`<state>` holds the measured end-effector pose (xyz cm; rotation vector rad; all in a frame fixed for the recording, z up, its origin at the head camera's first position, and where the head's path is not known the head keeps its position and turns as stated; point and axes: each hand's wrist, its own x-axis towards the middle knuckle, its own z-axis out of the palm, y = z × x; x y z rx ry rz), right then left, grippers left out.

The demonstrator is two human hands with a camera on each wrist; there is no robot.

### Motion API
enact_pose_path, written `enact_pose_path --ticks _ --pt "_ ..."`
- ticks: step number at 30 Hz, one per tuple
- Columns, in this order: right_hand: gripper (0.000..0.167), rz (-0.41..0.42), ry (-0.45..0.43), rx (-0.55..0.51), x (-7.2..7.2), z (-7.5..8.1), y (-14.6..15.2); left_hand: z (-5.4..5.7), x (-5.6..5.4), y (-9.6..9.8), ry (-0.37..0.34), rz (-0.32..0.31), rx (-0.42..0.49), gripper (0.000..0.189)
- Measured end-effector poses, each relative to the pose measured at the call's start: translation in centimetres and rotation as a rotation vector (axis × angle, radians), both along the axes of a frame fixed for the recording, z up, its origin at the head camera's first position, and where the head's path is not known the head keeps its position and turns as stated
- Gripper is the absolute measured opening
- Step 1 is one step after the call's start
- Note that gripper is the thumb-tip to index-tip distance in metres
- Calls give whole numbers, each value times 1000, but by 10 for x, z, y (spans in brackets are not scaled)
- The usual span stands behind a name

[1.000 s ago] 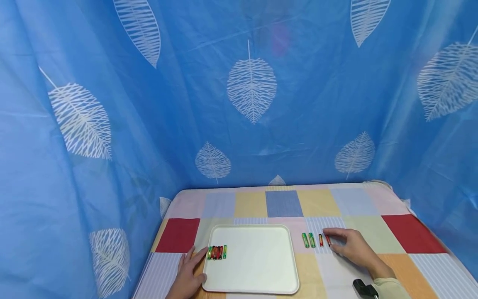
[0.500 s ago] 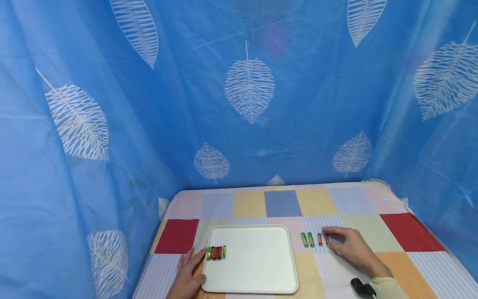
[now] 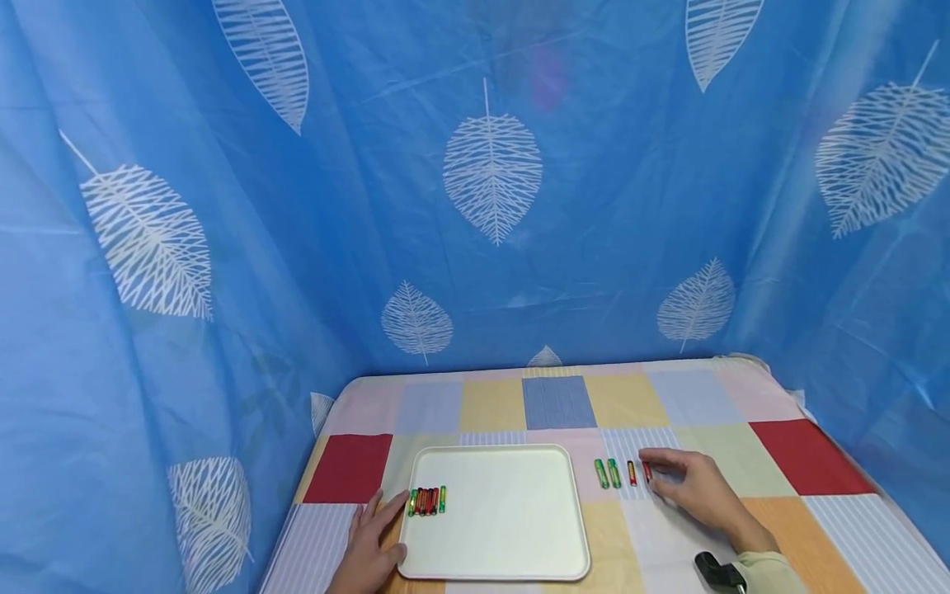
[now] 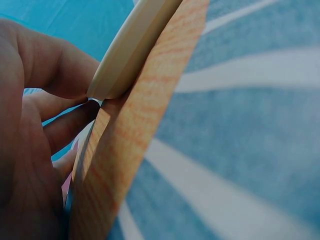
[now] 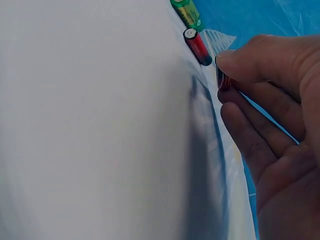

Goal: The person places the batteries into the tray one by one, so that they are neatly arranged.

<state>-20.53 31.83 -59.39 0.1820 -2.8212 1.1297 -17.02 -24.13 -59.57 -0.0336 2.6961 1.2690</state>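
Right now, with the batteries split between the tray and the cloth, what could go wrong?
The right hand pinches the end red battery by its fingertips, so it might slip.
The neighboring red battery sits close beside those fingers and could get knocked.
The left hand is at the left rim of the tray, close to the batteries in it; a nudge could perhaps shift them.

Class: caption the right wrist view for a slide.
Right hand pinches a red battery, with another red battery and a green battery nearby.
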Motion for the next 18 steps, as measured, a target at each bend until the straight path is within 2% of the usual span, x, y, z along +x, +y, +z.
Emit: enact_pose_path --ticks 8,14,18 --pt "44 36 -2 -69 -2 7 -11 5 2 -4 4 16 -27 82" --pt "43 28 29 -66 0 11 -11 -2 1 1 36 -16 4 82" --pt "44 68 40 -89 -3 12 -16 -3 1 0 52 -12 7 81"
